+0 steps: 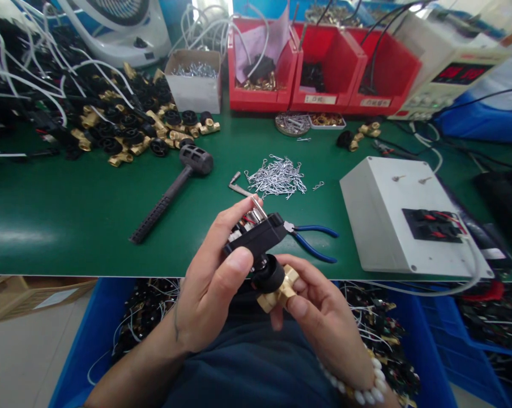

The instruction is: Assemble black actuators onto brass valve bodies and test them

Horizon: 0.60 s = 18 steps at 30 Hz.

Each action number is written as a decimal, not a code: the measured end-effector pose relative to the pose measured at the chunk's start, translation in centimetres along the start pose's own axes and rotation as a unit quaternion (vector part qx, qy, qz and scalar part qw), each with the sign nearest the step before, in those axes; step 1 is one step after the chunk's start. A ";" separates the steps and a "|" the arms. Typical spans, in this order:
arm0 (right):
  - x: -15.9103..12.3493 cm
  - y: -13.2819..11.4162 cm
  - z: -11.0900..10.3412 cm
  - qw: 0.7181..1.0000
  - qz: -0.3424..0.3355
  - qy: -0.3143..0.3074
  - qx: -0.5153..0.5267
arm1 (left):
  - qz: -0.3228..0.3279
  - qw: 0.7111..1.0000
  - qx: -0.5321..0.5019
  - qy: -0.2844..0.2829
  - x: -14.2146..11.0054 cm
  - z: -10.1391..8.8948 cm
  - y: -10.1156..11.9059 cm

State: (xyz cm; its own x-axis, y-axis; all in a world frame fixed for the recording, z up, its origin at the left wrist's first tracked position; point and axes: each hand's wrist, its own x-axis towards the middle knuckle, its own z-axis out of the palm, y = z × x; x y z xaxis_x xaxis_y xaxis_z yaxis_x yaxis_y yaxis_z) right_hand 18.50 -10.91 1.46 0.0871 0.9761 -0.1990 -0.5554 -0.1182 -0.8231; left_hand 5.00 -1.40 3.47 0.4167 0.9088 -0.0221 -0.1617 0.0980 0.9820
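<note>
My left hand (213, 283) is closed around a black box-shaped part (256, 235) with small wires and a metal pin showing at its top. That part sits on a black round collar above a brass fitting (279, 289). My right hand (324, 317) pinches the brass fitting from below and the right, thumb on its side. Both hands hold the assembly just over the near edge of the green table (69, 209). A heap of silver wire clips (277, 177) lies just beyond the hands.
Blue-handled pliers (313, 241) lie right of the hands. A black mallet (171, 192) lies to the left, a white switch box (392, 215) to the right. Black-and-brass fittings (124, 127) are piled far left; red bins (324, 68) line the back. Blue crates sit below the table.
</note>
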 end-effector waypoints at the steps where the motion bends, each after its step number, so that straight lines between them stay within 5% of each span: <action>1: 0.0 0.0 0.0 1.000 0.007 0.000 0.003 | 0.023 1.000 0.011 -0.004 -0.1 0.1 -0.1; 6: -0.2 -0.5 0.2 0.999 0.038 -0.016 0.030 | 0.096 0.993 0.068 -0.014 -0.4 0.1 0.1; 10: -0.3 -0.8 1.3 0.998 -0.023 0.043 -0.045 | 0.147 0.983 0.107 -0.033 -0.1 0.1 0.4; 13: -0.1 -0.7 1.8 0.990 -0.055 0.086 -0.097 | 0.156 0.977 0.137 -0.049 0.1 0.2 0.3; 18: 0.9 -0.3 1.1 0.996 -0.027 0.071 -0.048 | 0.167 0.961 0.204 -0.080 0.4 -0.5 -0.3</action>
State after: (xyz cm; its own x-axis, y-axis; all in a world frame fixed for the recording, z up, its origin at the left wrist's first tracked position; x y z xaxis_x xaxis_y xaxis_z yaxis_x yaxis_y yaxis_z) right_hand 17.82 -9.83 2.09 0.2344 0.9470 -0.2197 -0.4657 -0.0890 -0.8804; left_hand 4.76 -0.90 3.10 0.5395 0.7847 0.3052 0.0408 -0.3864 0.9214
